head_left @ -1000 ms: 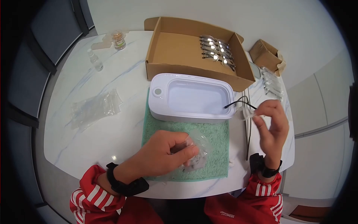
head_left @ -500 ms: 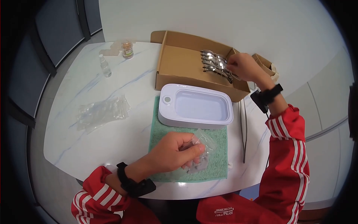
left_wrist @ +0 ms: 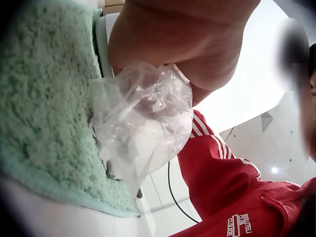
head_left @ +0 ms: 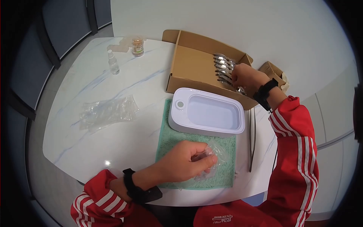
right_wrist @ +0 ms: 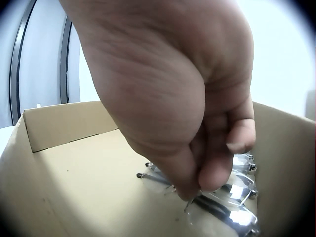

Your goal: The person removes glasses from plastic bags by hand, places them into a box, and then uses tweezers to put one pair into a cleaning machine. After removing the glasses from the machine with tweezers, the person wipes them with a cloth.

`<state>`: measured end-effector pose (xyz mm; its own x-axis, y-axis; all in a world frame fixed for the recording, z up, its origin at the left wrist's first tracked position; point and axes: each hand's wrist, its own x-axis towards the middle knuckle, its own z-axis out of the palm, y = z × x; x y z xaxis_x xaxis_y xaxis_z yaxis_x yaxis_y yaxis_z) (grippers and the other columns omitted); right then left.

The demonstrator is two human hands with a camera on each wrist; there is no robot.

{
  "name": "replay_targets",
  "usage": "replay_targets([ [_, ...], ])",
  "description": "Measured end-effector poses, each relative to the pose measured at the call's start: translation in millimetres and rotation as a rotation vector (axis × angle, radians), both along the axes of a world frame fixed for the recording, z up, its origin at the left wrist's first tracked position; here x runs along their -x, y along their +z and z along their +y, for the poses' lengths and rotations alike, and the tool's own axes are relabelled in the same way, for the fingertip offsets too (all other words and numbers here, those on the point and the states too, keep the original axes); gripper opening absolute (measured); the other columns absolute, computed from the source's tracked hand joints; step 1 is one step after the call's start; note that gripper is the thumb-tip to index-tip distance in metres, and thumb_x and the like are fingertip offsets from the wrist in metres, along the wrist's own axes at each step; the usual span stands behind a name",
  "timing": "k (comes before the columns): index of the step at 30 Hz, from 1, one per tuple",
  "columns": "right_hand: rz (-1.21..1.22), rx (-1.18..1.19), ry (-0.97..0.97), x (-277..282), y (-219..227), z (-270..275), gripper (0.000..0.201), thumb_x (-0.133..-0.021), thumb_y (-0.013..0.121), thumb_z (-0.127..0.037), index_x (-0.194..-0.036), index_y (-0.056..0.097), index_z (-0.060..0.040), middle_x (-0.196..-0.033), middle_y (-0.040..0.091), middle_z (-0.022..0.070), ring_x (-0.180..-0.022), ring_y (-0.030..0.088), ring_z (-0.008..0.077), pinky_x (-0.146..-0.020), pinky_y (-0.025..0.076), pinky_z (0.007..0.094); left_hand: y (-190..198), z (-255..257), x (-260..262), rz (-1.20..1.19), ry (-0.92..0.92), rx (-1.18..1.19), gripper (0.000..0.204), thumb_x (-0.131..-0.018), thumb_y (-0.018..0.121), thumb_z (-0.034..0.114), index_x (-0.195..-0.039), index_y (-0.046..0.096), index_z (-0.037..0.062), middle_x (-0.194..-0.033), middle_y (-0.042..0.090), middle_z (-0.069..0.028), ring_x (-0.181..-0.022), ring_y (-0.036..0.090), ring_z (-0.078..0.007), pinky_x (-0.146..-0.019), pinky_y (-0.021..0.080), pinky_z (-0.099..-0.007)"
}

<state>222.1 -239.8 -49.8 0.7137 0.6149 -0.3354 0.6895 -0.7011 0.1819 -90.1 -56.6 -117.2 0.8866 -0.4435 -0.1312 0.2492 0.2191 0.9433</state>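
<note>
Okay, head view: left hand [head_left: 185, 162] has its fingers curled round a crumpled clear bag [head_left: 220, 155], low over the green mat [head_left: 165, 145] on the near side of the tabletop [head_left: 109, 142]. White tub [head_left: 184, 121] sits on the mat's far part; the cloth probably catches drips. Right hand [head_left: 249, 77] reaches into the cardboard box [head_left: 196, 84], at the right-hand part, where glasses [head_left: 222, 67] lie in an overlapping row, likely lined up to save room. Flat clear bags [head_left: 109, 112] lie at left, seemingly out of the way.

Left wrist view: bag bunched in the hand, probably to keep it from slipping; contents can't be told.

Right wrist view: thumb and finger tips together, pinching the thin frame of the near pair [right_wrist: 217, 211], presumably to spare the lenses. Other fingers curl loosely.
</note>
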Motion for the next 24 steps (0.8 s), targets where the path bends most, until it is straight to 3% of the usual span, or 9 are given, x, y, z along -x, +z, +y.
replay_targets([
  [3, -0.081, -0.051, 0.06, -27.0, -20.4, -7.9, 0.016, -0.076, 0.075, -0.012, -0.088, 0.077, -0.0021, -0.08, 0.072, 0.0181, -0.076, 0.071, 0.03, -0.07, 0.057, 0.0377, 0.4, -0.9, -0.1, -0.002, -0.006, -0.011, 0.021, -0.1, 0.063, 0.017, -0.09, 0.066, -0.0016, -0.076, 0.066, -0.0013, -0.065, 0.057, -0.0042, -0.056, 0.045, -0.0226],
  [7, -0.078, -0.076, -0.007, -15.9, -14.4, -7.5, 0.014, -0.076, 0.074, -0.011, -0.086, 0.077, -0.0019, -0.079, 0.072, 0.0174, -0.076, 0.071, 0.0304, -0.072, 0.057, 0.0381, 1.0, -2.0, 0.1, 0.007, 0.003, 0.012, 0.021, -0.1, 0.063, 0.017, -0.09, 0.066, -0.001, -0.075, 0.065, -0.0007, -0.064, 0.055, -0.0037, -0.056, 0.044, -0.0226],
  [10, -0.058, -0.114, 0.064, -22.1, -7.8, -19.2, 0.016, -0.076, 0.075, -0.012, -0.089, 0.076, -0.0017, -0.08, 0.072, 0.0165, -0.076, 0.071, 0.0302, -0.074, 0.057, 0.0389, -2.8, 0.3, -1.7, -0.005, -0.02, -0.015, 0.019, -0.101, 0.062, 0.018, -0.095, 0.067, -0.0002, -0.079, 0.067, -0.0024, -0.065, 0.057, -0.0049, -0.058, 0.046, -0.0224],
  [13, -0.085, -0.181, 0.036, -27.9, -6.5, -29.3, 0.021, -0.077, 0.078, -0.015, -0.094, 0.076, -0.0022, -0.083, 0.073, 0.0159, -0.08, 0.071, 0.0303, -0.077, 0.056, 0.0397, -2.9, 0.0, -1.8, -0.001, -0.034, -0.045, 0.019, -0.102, 0.062, 0.018, -0.101, 0.067, 0.0005, -0.083, 0.07, -0.004, -0.067, 0.059, -0.006, -0.061, 0.048, -0.0222],
  [18, -0.105, -0.073, -0.03, -23.5, -14.9, -32.1, 0.039, -0.076, 0.083, -0.02, -0.111, 0.073, -0.0052, -0.097, 0.073, 0.0176, -0.091, 0.071, 0.0326, -0.082, 0.056, 0.0399, -4.2, 0.1, -2.8, 0.003, -0.021, -0.064, 0.019, -0.102, 0.063, 0.019, -0.102, 0.067, 0.0007, -0.083, 0.069, -0.0037, -0.067, 0.059, -0.0059, -0.061, 0.048, -0.0222],
  [21, -0.068, -0.125, 0.084, -15.3, -16.9, -31.5, 0.049, -0.074, 0.085, -0.019, -0.119, 0.07, -0.007, -0.103, 0.073, 0.018, -0.095, 0.07, 0.0333, -0.085, 0.055, 0.04, -2.9, 0.7, -2.7, -0.001, -0.014, -0.067, 0.019, -0.102, 0.062, 0.019, -0.102, 0.067, 0.0007, -0.083, 0.069, -0.0036, -0.067, 0.059, -0.0059, -0.061, 0.048, -0.0221],
  [24, 0.005, -0.152, 0.081, -21.7, -17.9, -30.6, 0.054, -0.072, 0.086, -0.016, -0.122, 0.069, -0.0076, -0.106, 0.073, 0.0176, -0.098, 0.07, 0.0331, -0.088, 0.055, 0.0399, -2.9, 0.1, -2.3, -0.003, -0.017, -0.044, 0.018, -0.102, 0.062, 0.018, -0.102, 0.067, 0.0006, -0.083, 0.069, -0.0036, -0.067, 0.059, -0.0058, -0.061, 0.048, -0.022],
])
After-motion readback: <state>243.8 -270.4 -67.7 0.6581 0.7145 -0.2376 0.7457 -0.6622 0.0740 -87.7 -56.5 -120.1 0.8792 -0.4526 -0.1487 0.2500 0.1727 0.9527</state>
